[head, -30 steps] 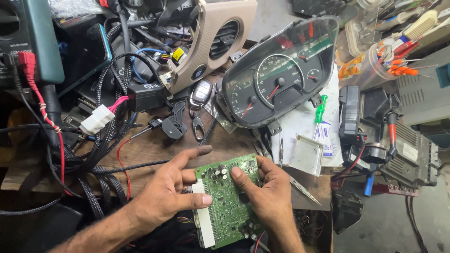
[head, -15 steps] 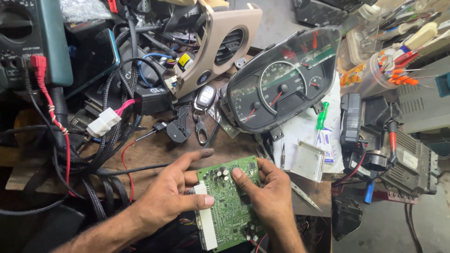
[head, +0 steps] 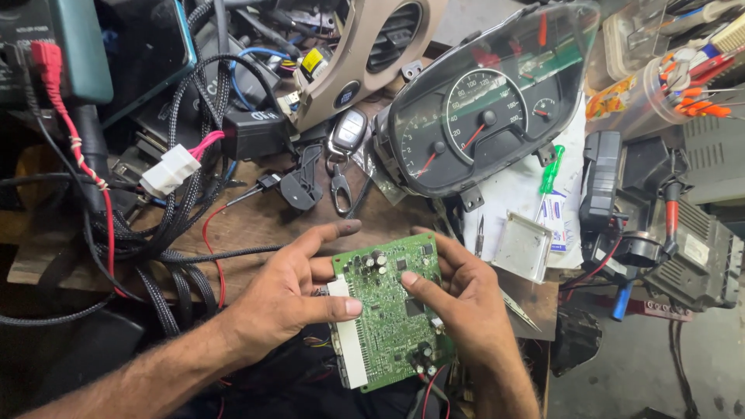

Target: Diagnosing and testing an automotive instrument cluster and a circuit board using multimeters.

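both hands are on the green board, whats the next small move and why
Probably tilt the circuit board a little toward the camera. The left hand pinches its white-connector edge, the right hand props the other side with a thumb on top, and it hangs over tangled wires, so a steadier, flatter view seems wise.

A: Where is there room on the table?

B: Only a bare wooden strip just beyond the left hand, toward the near edge.

A: And farther back?

B: Blocked. Black cables crowd the left side, key fobs lie mid-table, and the instrument cluster stands toward the right edge beside a small metal cover.
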